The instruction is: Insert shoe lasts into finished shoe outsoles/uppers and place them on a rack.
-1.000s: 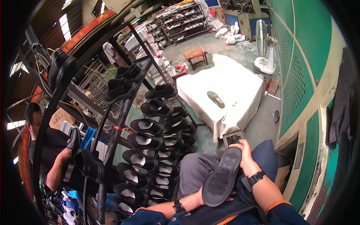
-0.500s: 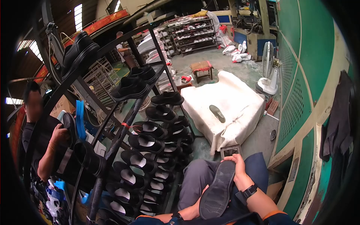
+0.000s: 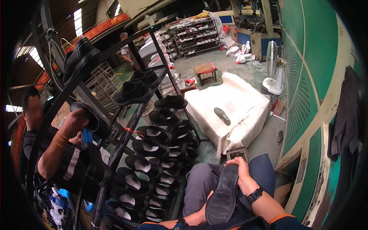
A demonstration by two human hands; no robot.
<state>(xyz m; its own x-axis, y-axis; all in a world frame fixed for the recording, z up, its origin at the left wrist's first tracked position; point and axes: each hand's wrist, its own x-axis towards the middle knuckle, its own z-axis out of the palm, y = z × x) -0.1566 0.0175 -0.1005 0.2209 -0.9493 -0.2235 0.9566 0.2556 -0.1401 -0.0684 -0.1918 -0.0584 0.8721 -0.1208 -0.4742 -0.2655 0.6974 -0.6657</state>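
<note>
A black shoe [image 3: 223, 193] lies sole up over my lap, its patterned tread facing me. My right hand [image 3: 242, 171] wraps around the far end of it, with a dark watch on that wrist. Against the left edge of the near end presses my left hand [image 3: 200, 215]; the shoe covers part of its fingers. Just beyond my right hand is a small dark square frame [image 3: 238, 153]. Farther off, a loose grey-green sole [image 3: 222, 116] rests on a white-covered table [image 3: 249, 96].
At my left stands a metal rack [image 3: 130, 132] filled with black shoes [image 3: 151, 147]. Behind it a co-worker's hand [image 3: 74, 122] holds another black shoe [image 3: 94, 119]. A green machine wall [image 3: 303, 111] rises at the right, near a white fan [image 3: 273, 73]. A stool [image 3: 205, 72] stands beyond the table.
The co-worker at the left has raised a black shoe toward the rack. A distant person has shifted slightly. My hands and the shoe in them have barely moved.
</note>
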